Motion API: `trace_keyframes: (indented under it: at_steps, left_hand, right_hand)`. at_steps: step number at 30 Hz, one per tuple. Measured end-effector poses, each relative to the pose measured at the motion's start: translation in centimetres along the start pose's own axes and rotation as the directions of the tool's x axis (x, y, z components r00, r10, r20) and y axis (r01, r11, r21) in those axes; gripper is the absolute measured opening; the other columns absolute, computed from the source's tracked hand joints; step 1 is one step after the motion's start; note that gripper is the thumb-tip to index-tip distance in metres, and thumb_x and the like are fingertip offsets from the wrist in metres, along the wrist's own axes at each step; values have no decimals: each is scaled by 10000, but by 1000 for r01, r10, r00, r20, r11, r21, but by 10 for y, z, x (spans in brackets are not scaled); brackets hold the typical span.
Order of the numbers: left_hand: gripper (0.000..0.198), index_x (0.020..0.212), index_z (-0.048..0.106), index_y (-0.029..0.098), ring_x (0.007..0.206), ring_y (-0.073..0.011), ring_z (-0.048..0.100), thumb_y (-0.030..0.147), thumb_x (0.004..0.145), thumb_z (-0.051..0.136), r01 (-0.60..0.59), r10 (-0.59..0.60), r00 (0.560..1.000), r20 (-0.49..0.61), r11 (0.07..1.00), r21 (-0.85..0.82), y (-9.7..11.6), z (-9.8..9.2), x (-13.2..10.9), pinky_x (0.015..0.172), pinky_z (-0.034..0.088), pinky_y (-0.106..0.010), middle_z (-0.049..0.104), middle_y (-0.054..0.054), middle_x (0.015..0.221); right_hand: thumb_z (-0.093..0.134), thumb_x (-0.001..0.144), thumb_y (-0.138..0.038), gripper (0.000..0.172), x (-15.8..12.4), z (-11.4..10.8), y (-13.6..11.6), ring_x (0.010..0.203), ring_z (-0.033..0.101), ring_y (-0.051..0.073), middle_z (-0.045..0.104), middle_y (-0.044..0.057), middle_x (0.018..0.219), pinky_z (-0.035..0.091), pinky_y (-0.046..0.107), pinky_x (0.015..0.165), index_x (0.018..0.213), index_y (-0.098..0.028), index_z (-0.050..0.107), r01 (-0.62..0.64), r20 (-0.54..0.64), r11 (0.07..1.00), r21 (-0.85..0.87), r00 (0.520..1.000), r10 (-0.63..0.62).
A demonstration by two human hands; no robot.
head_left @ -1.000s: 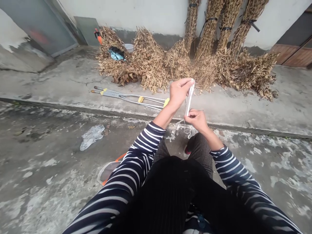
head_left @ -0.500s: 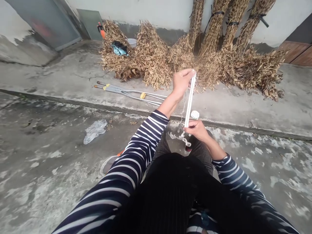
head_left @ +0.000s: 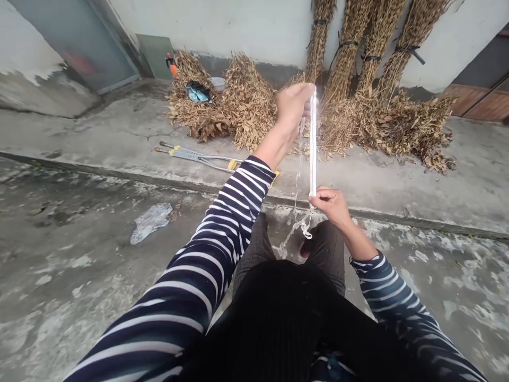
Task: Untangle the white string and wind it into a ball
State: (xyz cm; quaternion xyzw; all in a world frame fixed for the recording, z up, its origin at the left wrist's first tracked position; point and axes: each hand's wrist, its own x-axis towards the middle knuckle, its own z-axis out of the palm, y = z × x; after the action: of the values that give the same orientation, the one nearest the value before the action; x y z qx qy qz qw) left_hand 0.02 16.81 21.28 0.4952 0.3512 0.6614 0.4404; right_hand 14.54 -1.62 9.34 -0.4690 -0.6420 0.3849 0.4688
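A long narrow white strip [head_left: 313, 143] is stretched nearly upright between my hands, with a thin dark line along its length. My left hand [head_left: 293, 105] pinches its top end, fingers closed. Lower down, my right hand [head_left: 332, 204] grips the bottom end between thumb and forefinger. From there a looped white cord [head_left: 305, 229] dangles in a loose tangle above my knees. A thinner whitish strand [head_left: 298, 170] hangs from my left hand, left of the strip. Exactly what kind of strip it is I cannot make out.
Dried plant stalks [head_left: 246, 106] lie heaped along the wall, with tied bundles [head_left: 344, 58] leaning behind. Crutches [head_left: 199, 156] rest on the raised concrete ledge [head_left: 397, 185]. A clear plastic bag [head_left: 151, 223] lies on the lower ground at left.
Both hands have risen in view, and the strip has turned from slanted to nearly upright. The cord tangle now hangs longer and looser. A round white thing near my right hand no longer shows.
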Motion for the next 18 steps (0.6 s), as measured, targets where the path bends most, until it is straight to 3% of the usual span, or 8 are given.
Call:
trace_keyframes:
  at_steps: [4,8,10,14,15,17,18]
  left_hand:
    - [105,1003,709,173,737,-97,639,261,1002,653,200,-203,978,-52,979,-49,-7,-22,-11,692,528,-242,698,-18,791]
    - [69,985,681,149,681,-90,668,216,978,663,370,-374,919,-126,927,-58,-47,-40,-33,657,529,-199,705,-16,765]
    - [67,946,664,138,650,-92,672,197,977,651,491,-490,864,-112,871,-20,-73,-46,-48,645,524,-193,703,-20,739]
    - [146,925,657,136,754,-140,732,273,968,683,667,-676,732,87,736,114,-115,-59,-91,729,563,-248,771,-91,907]
    - [162,936,667,136,780,-149,737,294,966,686,685,-700,705,111,714,148,-120,-62,-105,764,575,-270,780,-108,967]
    - [265,927,692,120,790,-177,743,375,987,651,741,-779,609,150,626,241,-125,-68,-134,807,587,-326,783,-141,981]
    - [303,918,695,116,793,-185,744,403,994,634,748,-786,597,158,617,244,-124,-70,-149,813,587,-334,782,-144,959]
  right_hand:
    - [753,667,-346,243,-7,-7,13,660,518,155,583,20,655,362,310,620,480,-218,665,-13,-147,999,29,989,17]
    - [749,665,-271,190,-24,-10,9,723,567,162,665,33,771,394,308,639,484,-233,705,-57,-169,984,172,982,86]
    - [751,666,-247,160,-27,-10,1,742,583,165,715,40,856,397,301,615,507,-240,732,-75,-162,963,259,979,120]
    - [759,665,-257,140,-18,-5,-1,715,572,150,773,51,1007,381,292,574,527,-234,747,-133,-163,904,406,963,215]
    - [762,665,-272,137,-15,-3,3,703,568,144,779,54,1057,381,292,570,535,-230,750,-157,-159,891,427,957,244]
    - [779,655,-308,130,-8,2,15,721,591,150,776,61,1166,407,298,589,558,-224,761,-197,-156,875,442,944,291]
    - [788,648,-323,132,-4,4,22,763,620,165,771,64,1206,438,307,623,566,-223,765,-205,-161,874,440,940,302]
